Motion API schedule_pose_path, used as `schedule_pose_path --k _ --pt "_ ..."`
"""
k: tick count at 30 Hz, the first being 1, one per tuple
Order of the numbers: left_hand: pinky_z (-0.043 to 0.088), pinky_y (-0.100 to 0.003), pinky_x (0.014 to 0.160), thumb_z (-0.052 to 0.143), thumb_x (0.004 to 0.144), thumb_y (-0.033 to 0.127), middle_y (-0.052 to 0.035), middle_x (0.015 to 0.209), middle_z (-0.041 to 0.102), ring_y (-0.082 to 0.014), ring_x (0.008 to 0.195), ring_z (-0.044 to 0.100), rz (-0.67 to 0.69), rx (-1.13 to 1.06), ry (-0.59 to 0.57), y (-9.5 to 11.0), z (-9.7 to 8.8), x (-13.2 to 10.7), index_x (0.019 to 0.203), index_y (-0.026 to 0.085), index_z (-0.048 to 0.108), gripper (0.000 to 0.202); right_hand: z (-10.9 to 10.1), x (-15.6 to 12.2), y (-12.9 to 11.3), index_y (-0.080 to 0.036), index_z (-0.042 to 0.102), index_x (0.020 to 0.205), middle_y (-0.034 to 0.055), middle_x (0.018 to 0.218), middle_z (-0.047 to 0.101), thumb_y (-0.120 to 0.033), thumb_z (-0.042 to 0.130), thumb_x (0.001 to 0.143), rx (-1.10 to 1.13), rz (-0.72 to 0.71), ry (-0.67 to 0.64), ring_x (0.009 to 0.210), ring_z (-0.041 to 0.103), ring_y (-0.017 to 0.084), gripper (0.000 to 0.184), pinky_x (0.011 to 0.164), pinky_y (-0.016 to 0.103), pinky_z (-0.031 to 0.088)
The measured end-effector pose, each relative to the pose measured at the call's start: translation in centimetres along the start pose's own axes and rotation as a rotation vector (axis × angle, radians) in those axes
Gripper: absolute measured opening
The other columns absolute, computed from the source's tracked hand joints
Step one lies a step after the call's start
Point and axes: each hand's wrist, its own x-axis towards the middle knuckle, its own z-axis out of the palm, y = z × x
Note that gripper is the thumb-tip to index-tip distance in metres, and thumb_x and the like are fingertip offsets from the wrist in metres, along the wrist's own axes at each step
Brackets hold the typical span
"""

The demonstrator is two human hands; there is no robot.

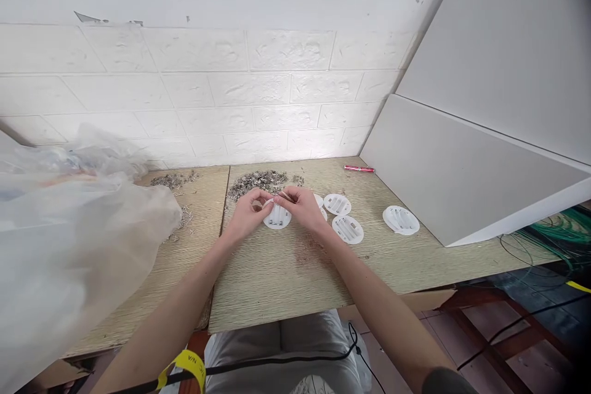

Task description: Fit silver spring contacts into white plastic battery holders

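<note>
My left hand [248,212] and my right hand [302,206] meet over a white round plastic disc [277,218] with slots, held just above the wooden table [277,283]. The left fingers curl around the disc's left rim. The right fingers pinch a small metal piece [282,196] at the disc's top edge. A heap of small metal contacts [257,183] lies just behind the hands.
Three more white discs [348,229] [337,204] [401,220] lie to the right. A red pen [359,168] rests by the wall. A large clear plastic bag [69,240] covers the left. A grey slanted panel [462,172] stands at right. Cables [545,246] hang beyond the table's edge.
</note>
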Motion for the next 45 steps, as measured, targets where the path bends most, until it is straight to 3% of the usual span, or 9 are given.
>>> schedule_pose_path --k 10,15,19,24,27,32,37,42,45 --pt "0.036 -0.027 0.059 0.057 0.075 0.019 -0.0012 0.071 0.055 -0.0144 0.061 0.047 0.192 0.448 -0.009 -0.8 -0.6 0.1 0.072 0.019 0.063 0.006 0.4 -0.1 -0.4 -0.019 0.039 0.059 -0.0028 0.059 0.042 -0.039 0.052 0.085 -0.189 -0.082 -0.085 0.061 0.038 0.012 0.035 0.059 0.026 0.027" --pt "0.035 -0.027 0.059 0.056 0.07 0.013 -0.0004 0.067 0.056 -0.0142 0.061 0.048 0.138 0.556 -0.102 -0.3 -0.9 0.2 0.069 0.018 0.062 0.008 -0.3 0.0 -0.5 -0.019 0.039 0.058 -0.0034 0.057 0.037 -0.042 0.049 0.087 -0.168 -0.021 0.053 0.058 0.034 0.011 0.038 0.057 0.026 0.026" --pt "0.037 -0.025 0.058 0.057 0.067 0.014 0.0005 0.066 0.06 -0.0127 0.06 0.051 -0.032 0.532 -0.366 1.0 -1.6 0.4 0.071 0.016 0.066 0.01 -1.1 0.1 -0.1 -0.019 0.043 0.058 -0.003 0.056 0.038 -0.048 0.047 0.086 -0.139 0.054 0.142 0.056 0.034 0.011 0.04 0.056 0.026 0.026" --pt "0.037 -0.023 0.053 0.062 0.061 0.012 0.0011 0.066 0.067 -0.0131 0.059 0.055 -0.14 0.64 -0.981 3.3 -1.3 1.3 0.07 0.018 0.072 0.015 -1.1 0.1 0.2 -0.019 0.047 0.058 -0.0026 0.055 0.04 -0.049 0.048 0.085 -0.168 0.035 0.128 0.056 0.035 0.012 0.041 0.055 0.026 0.026" --pt "0.037 -0.024 0.051 0.065 0.057 0.01 0.0014 0.065 0.069 -0.0139 0.056 0.055 -0.159 0.747 -1.139 4.5 0.2 1.7 0.061 0.02 0.071 0.012 -0.7 0.1 0.2 -0.019 0.047 0.057 -0.0025 0.054 0.04 -0.047 0.048 0.085 -0.182 0.017 0.108 0.056 0.035 0.012 0.04 0.055 0.026 0.026" --pt "0.035 -0.027 0.048 0.063 0.052 0.003 -0.0008 0.059 0.067 -0.0147 0.05 0.052 -0.15 0.871 -1.095 5.3 1.7 1.2 0.05 0.019 0.065 0.016 0.3 0.0 0.4 -0.02 0.035 0.053 -0.0039 0.053 0.034 -0.038 0.049 0.085 -0.209 -0.049 0.015 0.056 0.032 0.011 0.039 0.056 0.026 0.024" --pt "0.035 -0.025 0.052 0.058 0.056 0.001 -0.0012 0.068 0.068 -0.0161 0.059 0.057 -0.083 0.87 -0.898 4.5 0.1 -1.4 0.064 0.019 0.067 0.022 0.5 -0.1 0.2 -0.02 0.028 0.055 -0.0049 0.052 0.029 -0.035 0.049 0.086 -0.204 -0.06 -0.006 0.054 0.029 0.01 0.041 0.055 0.026 0.021" --pt "0.042 -0.029 0.069 0.051 0.075 0.007 -0.006 0.087 0.069 -0.02 0.079 0.062 0.089 0.842 -0.704 2.9 -1.3 -4.2 0.083 0.018 0.068 0.021 0.5 -0.2 0.0 -0.019 0.031 0.054 -0.0042 0.053 0.035 -0.032 0.051 0.088 -0.229 -0.065 -0.002 0.055 0.033 0.01 0.042 0.056 0.026 0.023" --pt "0.043 -0.029 0.072 0.053 0.077 0.009 -0.0069 0.09 0.069 -0.0189 0.081 0.062 0.111 0.717 -0.651 2.3 -1.6 -4.9 0.086 0.017 0.069 0.02 0.7 -0.3 -0.1 -0.018 0.045 0.057 -0.0014 0.061 0.049 -0.029 0.052 0.089 -0.267 -0.071 0.067 0.06 0.042 0.012 0.035 0.059 0.025 0.029"
